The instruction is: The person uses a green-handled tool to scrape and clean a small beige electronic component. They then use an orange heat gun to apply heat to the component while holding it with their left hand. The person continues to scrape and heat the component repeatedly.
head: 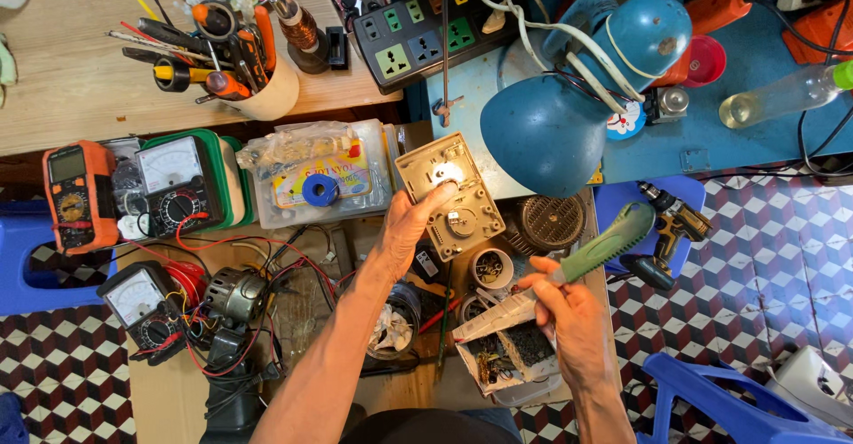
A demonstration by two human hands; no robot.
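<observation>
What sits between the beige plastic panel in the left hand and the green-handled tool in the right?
In the head view, between beige plastic panel and green-handled tool: a round metal grille and a small white cup of parts.

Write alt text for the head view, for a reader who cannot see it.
Seen from above a cluttered repair bench, the left hand holds up a beige plastic housing, and the right hand grips a green-handled tool. A blue desk lamp leans over them, with multimeters and tangled wires to the left.
</observation>
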